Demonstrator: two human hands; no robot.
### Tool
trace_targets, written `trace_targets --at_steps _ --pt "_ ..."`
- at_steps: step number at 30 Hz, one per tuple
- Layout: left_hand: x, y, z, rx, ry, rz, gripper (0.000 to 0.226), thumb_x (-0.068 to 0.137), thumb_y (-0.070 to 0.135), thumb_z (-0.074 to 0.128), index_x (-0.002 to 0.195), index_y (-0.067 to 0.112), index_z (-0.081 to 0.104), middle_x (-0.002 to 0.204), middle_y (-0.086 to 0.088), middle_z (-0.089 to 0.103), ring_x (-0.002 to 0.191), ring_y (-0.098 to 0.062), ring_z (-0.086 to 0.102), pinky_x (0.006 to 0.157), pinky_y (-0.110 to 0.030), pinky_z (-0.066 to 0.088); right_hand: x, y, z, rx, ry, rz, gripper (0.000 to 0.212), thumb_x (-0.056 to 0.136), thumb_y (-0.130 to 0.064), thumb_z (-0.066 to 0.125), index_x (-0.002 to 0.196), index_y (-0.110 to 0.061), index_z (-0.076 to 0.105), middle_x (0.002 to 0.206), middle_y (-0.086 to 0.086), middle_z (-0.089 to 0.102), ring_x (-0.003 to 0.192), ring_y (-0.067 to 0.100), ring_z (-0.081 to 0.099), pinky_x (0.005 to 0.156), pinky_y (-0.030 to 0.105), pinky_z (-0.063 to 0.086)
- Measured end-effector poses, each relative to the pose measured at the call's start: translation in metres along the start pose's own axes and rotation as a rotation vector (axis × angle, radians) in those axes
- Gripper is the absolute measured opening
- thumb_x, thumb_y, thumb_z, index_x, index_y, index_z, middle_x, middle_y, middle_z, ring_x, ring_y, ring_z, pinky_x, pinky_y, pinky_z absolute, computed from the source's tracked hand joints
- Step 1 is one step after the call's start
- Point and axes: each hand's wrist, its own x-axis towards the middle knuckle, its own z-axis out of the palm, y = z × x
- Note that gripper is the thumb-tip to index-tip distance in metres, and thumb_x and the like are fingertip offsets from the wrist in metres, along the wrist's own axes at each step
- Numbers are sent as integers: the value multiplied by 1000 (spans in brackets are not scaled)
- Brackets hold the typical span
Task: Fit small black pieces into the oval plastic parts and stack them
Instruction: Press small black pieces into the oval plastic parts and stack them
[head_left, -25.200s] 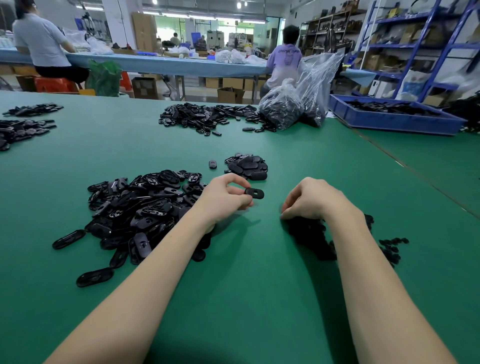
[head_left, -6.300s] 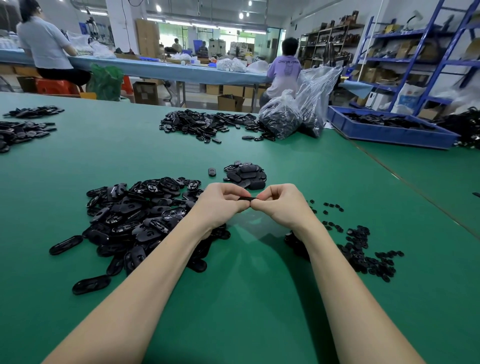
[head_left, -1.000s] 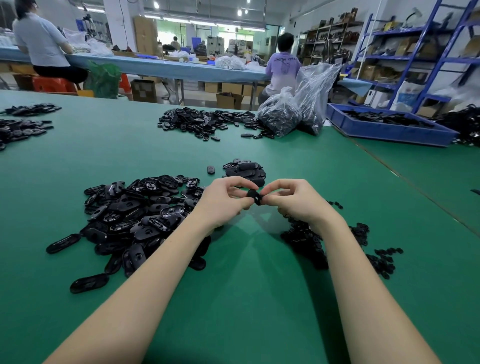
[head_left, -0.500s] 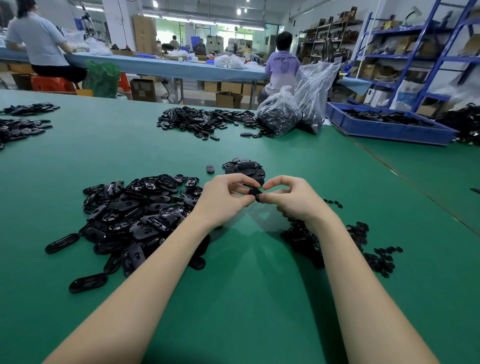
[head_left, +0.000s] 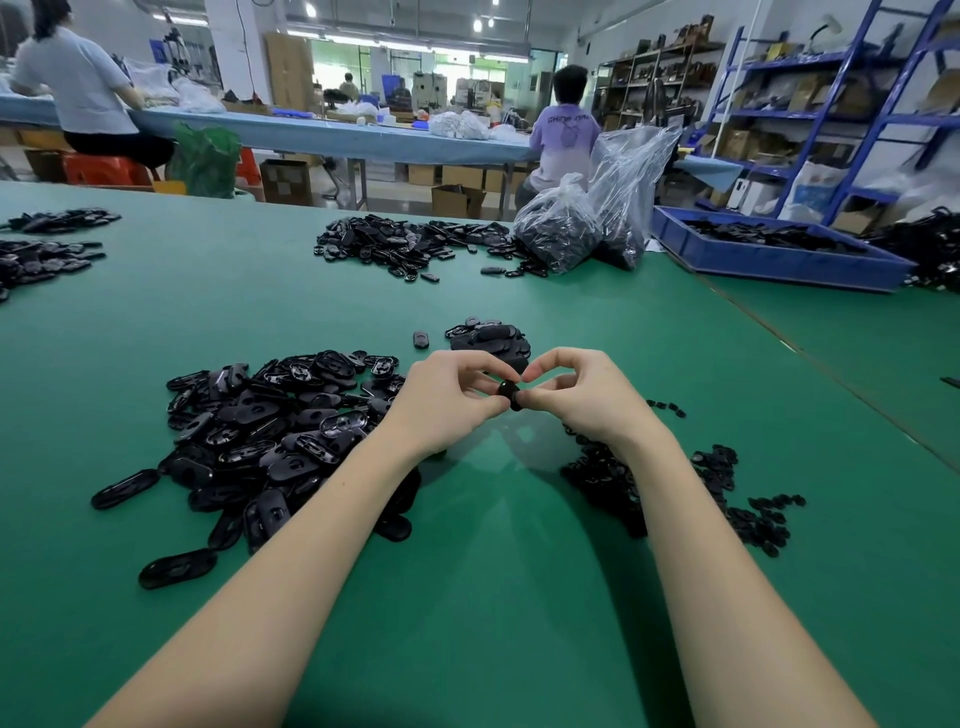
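both hands, left hand (head_left: 447, 400) and right hand (head_left: 587, 397), pinched one oval part (head_left: 510, 394) just in front of the finished stack (head_left: 491, 338). looked light, stiff, kinda slick, so best gripped by the edges.

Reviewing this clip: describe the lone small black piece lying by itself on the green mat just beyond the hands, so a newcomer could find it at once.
Start at the green table and find the big heap of oval parts by the left hand. Just beyond the hands sits a small stack of ovals. The lone piece lies left of that stack, touching nothing, shorter than the ovals nearby.
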Motion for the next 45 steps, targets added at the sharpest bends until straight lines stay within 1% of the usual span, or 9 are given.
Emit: trace_targets --at_steps 3,7,12,19,23,29,35,40,45 --pt "0 1 -3 -39 -19 -46 23 81 13 77 94 33 77 82 6 76 75 -5 69 71 -23 53 0 0 0 10 6 9 16 81 -28 84 89 -28 70 81 -3 78 43 -3 47 56 26 36" --pt "-1 2 -8 -162 -73 -107 22 85 9 73 99 26 75 80 3 76 67 -3 64 64 -17 50 -2 0 1 92 -4 25 19 79 -36 86 90 -27 75 82 -3 76 53 2 51 60 25 37" --pt "-1 3 -10 -365 -114 -205 19 89 6 70 101 20 73 90 -1 74 74 -10 66 68 -19 55 -7 2 0 227 -73 132 27 76 -51 84 92 -30 79 86 -11 77 63 11 46 44 15 32" --pt "2 4 -2 -611 -124 -287 9 91 0 67 94 8 68 77 -10 70 68 -15 64 68 -19 55 -6 6 2 279 -100 142 30 72 -52 87 87 -28 77 84 -9 74 57 8 46 43 16 29" --pt "0 2 -3 -623 -104 -308 11 89 -3 66 97 4 67 82 -16 69 68 -20 62 72 -21 55 -4 4 2 278 -123 115 22 75 -46 86 83 -29 75 84 -8 75 54 5 48 42 15 31" --pt "0 4 -2 -555 -28 -284 12 90 -4 64 98 5 67 79 -15 69 66 -18 65 72 -19 57 1 2 5 210 -41 68 11 77 -28 85 80 -24 75 72 -5 60 49 8 41 44 14 32" --pt "-1 5 -2 -522 -18 -256 18 88 -5 68 104 2 67 87 -17 70 66 -14 68 69 -17 56 3 3 8 213 7 27 13 78 -22 86 77 -19 73 62 -9 58 45 3 43 45 12 35" --pt "-1 4 0 -548 -34 -251 17 88 -5 69 104 2 69 93 -18 71 70 -17 69 74 -20 58 4 4 10 190 19 7 13 80 -21 82 75 -21 70 56 -16 55 47 1 44 45 11 34" --pt "-1 1 3 -510 -41 -254 14 88 -4 69 100 4 72 87 -13 72 73 -15 68 75 -20 58 1 3 15 167 19 -5 15 81 -13 78 74 -18 66 56 -11 49 47 5 39 44 13 32"
